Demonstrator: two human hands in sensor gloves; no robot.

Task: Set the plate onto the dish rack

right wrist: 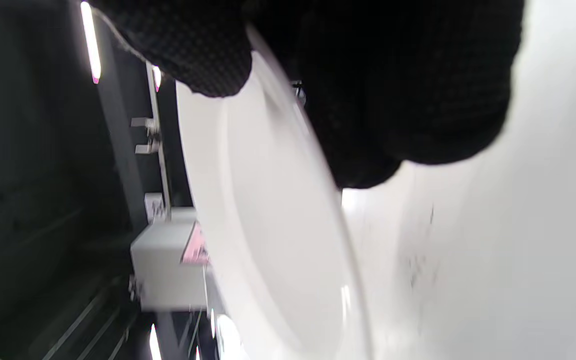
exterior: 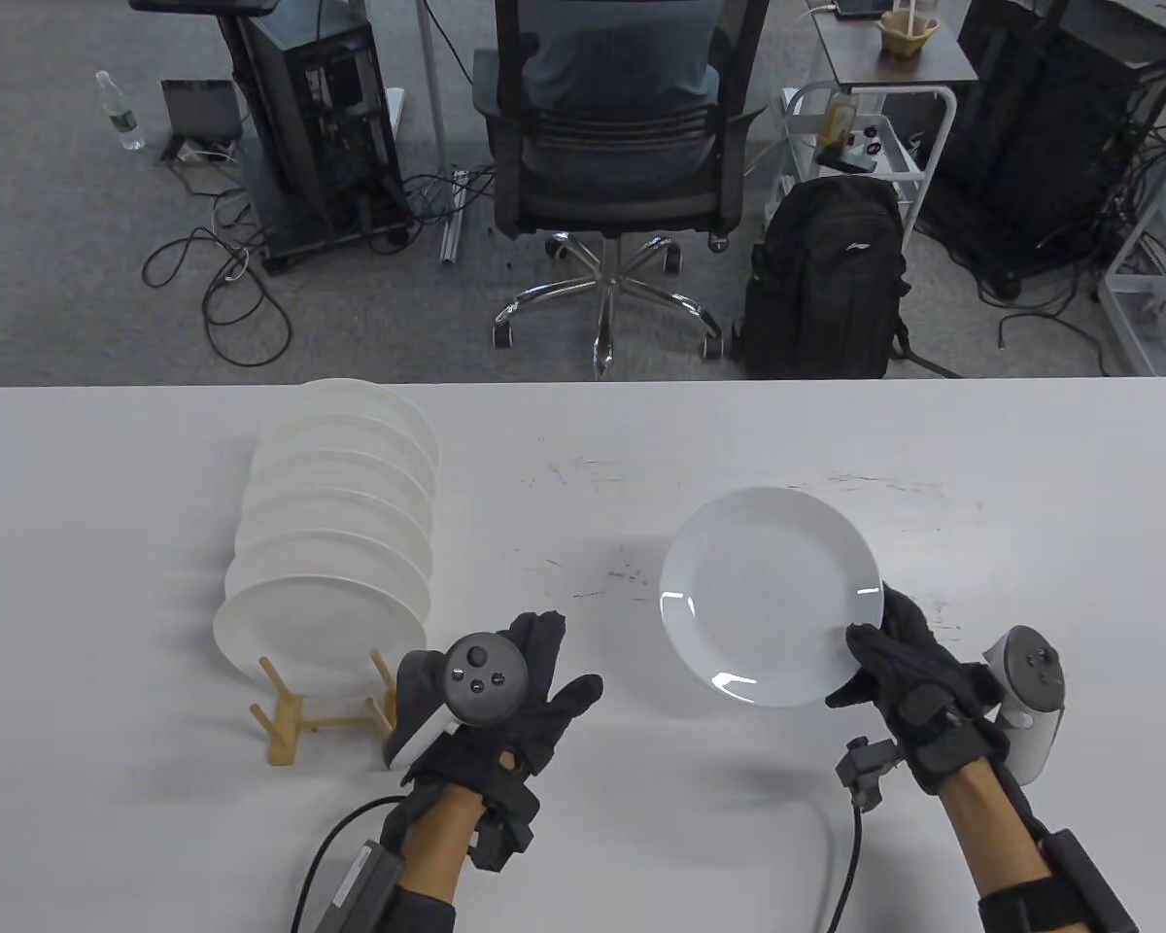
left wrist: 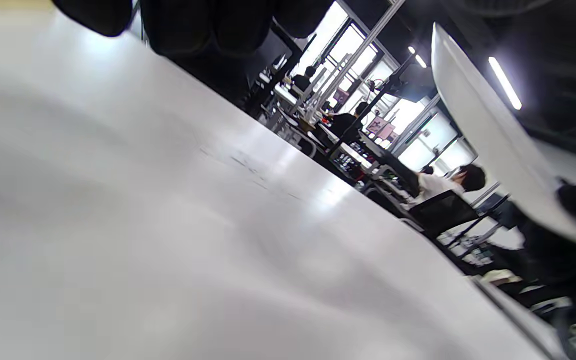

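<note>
A white plate (exterior: 768, 593) is held tilted above the table by my right hand (exterior: 884, 651), which grips its near right rim with the thumb on top. In the right wrist view the plate (right wrist: 268, 225) shows edge-on under my gloved fingers (right wrist: 208, 45). It also shows at the right of the left wrist view (left wrist: 488, 130). A wooden dish rack (exterior: 296, 714) at the table's left holds several white plates (exterior: 335, 544) standing in a row. My left hand (exterior: 520, 680) is empty, fingers spread, just right of the rack's front end.
The white table (exterior: 583, 457) has scuff marks near its middle. Beyond its far edge stand an office chair (exterior: 622, 165), a black backpack (exterior: 826, 282) and computer towers on the floor.
</note>
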